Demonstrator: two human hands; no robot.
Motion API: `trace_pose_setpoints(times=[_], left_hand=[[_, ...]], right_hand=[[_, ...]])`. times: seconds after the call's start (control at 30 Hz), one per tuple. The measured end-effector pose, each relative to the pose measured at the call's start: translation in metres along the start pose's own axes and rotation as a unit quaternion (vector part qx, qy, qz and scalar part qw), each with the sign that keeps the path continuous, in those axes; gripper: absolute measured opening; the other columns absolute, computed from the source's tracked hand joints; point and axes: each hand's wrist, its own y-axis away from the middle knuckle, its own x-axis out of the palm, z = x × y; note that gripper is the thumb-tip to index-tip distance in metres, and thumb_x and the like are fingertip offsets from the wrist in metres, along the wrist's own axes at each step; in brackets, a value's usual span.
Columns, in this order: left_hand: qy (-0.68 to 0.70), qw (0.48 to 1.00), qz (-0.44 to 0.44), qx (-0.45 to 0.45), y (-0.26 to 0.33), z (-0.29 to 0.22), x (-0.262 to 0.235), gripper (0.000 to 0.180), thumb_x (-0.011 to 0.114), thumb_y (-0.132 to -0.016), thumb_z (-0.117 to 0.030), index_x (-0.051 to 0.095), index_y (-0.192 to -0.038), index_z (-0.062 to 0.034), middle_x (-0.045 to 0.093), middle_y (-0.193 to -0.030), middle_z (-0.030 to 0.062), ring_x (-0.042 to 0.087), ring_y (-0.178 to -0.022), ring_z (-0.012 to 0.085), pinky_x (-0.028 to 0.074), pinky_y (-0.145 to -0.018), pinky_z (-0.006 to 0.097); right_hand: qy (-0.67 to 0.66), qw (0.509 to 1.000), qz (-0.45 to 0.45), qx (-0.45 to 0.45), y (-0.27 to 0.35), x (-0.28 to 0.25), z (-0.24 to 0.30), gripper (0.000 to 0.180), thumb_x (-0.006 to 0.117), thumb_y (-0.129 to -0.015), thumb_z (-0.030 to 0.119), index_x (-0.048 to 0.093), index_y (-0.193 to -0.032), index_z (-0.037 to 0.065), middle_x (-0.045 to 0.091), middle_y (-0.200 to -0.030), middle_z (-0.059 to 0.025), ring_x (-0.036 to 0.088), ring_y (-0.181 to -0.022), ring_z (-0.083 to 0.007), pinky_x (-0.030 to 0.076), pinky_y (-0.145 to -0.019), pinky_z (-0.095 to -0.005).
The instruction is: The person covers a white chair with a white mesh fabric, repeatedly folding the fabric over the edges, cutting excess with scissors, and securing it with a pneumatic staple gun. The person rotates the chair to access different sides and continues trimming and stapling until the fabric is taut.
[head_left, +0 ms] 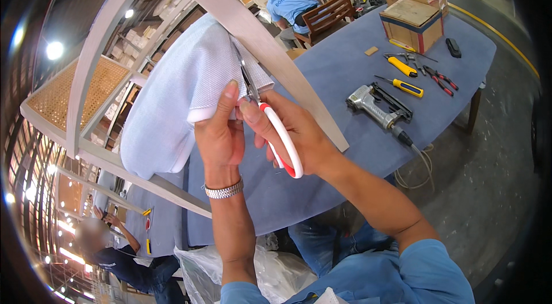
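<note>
A pale whitewashed wooden chair frame [259, 39] stands tilted before me, with light blue-grey woven fabric [167, 97] over a padded part inside it. My left hand [217, 129] pinches the white-edged end of this fabric between thumb and fingers. In my right hand [296, 129] is a pair of scissors [283, 140] with white and red handles. Their blades point up and away, lying against the fabric just beyond my left thumb. Whether the blades are apart or together is hard to make out.
A blue-covered table [339, 74] carries a pneumatic staple gun [368, 103] with a hose, a yellow screwdriver [407, 87], a yellow knife [401, 66], pliers [441, 81] and a cardboard box [411, 23]. One person [293, 2] sits beyond; another [129, 258] is at lower left.
</note>
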Motion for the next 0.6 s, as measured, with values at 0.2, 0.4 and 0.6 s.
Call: trace_pose_setpoints(times=[0.2,0.4,0.6], left_hand=[[0.029,0.999,0.022,0.012,-0.005,0.001,-0.002,0.030,0.065,-0.094,-0.008,0.059,-0.121,0.0026,0.067,-0.102,0.0083,0.064,-0.083,0.0148,0.057,-0.073,0.032],[0.058,0.998,0.008,-0.007,-0.004,-0.004,0.005,0.026,0.064,-0.094,-0.008,0.060,-0.117,0.0022,0.066,-0.099,0.0080,0.064,-0.083,0.0155,0.053,-0.070,0.030],[0.093,0.995,0.001,-0.031,-0.005,-0.008,0.012,0.018,0.068,-0.092,-0.008,0.063,-0.108,-0.0003,0.065,-0.082,0.0042,0.057,-0.066,0.0116,0.045,-0.058,0.026]], right_hand=[[-0.015,1.000,-0.020,-0.019,0.000,0.007,-0.002,0.051,0.052,-0.098,0.056,0.057,-0.110,0.008,0.056,-0.067,-0.0030,0.054,-0.045,-0.0088,0.043,-0.041,-0.0227],[0.023,1.000,-0.004,-0.009,-0.001,0.003,0.009,0.052,0.046,-0.100,0.056,0.055,-0.112,0.006,0.059,-0.069,-0.0057,0.056,-0.045,-0.0115,0.045,-0.042,-0.0247],[0.029,0.999,0.017,0.023,0.008,-0.005,0.031,0.054,0.047,-0.099,0.057,0.054,-0.109,0.004,0.060,-0.068,-0.0088,0.056,-0.045,-0.0130,0.045,-0.042,-0.0258]])
